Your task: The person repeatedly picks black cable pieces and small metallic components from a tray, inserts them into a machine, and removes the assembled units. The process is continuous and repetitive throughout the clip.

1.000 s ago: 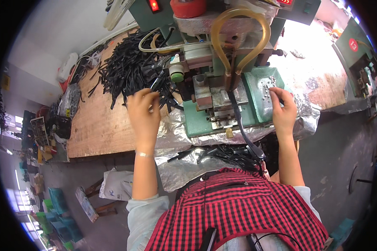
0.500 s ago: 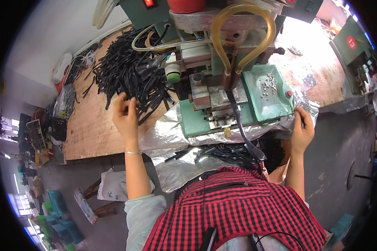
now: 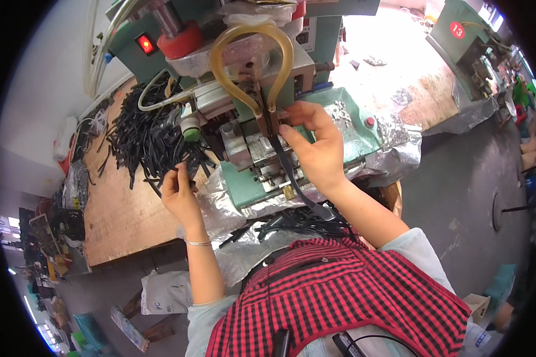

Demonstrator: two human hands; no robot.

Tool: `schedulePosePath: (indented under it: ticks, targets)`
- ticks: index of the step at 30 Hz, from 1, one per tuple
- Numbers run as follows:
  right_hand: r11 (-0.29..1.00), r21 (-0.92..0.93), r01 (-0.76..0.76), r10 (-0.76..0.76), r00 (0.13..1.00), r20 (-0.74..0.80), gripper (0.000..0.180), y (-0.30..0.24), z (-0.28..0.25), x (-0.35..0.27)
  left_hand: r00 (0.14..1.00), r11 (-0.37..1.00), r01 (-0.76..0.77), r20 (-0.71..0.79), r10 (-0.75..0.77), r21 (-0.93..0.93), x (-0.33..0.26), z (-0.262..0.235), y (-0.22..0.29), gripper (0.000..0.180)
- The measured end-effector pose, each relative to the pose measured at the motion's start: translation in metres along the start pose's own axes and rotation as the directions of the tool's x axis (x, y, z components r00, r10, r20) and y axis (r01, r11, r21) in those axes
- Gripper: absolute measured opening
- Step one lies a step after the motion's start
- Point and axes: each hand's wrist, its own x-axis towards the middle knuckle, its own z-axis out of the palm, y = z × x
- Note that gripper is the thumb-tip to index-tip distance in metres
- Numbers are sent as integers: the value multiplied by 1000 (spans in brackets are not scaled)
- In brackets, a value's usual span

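Observation:
A long black strip (image 3: 289, 169), widened at its near end, hangs from the middle of the green bench machine (image 3: 244, 190). My right hand (image 3: 318, 149) is at the upper end of this strip, its thumb and forefinger drawn together beside the copper-coloured jaws (image 3: 267, 124). What sits between those fingertips is too small to make out. On the left, my left hand (image 3: 181, 199) pinches a dark strip (image 3: 192, 184) at the near edge of a big heap of black strips (image 3: 143, 131). Most of that strip is hidden by the fingers.
A yellowish hose (image 3: 220, 50) loops above the jaws. Behind my right hand, a green tray (image 3: 363, 137) holds small metallic bits. More black strips (image 3: 280, 223) lie on foil over my lap. Another green machine (image 3: 458, 47) stands at the far right.
My right hand has moved left from the tray's corner to the jaws. My left hand has come nearer and now pinches a strip. The view has shifted rightward.

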Motion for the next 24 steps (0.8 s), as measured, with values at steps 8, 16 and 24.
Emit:
schedulePosePath:
  ticks: [8,16,24]
  targets:
    - [946,272,-177,164,984,69,45,-34,12,0,769,784,-595,157,619,-178,-44,28,92,8]
    - [989,58,-138,121,964,238,48,-46,-22,10,219,283,-956,457,862,-76,-69,80,91,28]
    - [898,-427,-103,-18,963,-270,28,77,-125,16,205,292,-949,465,861,-122,-66,86,82,30]
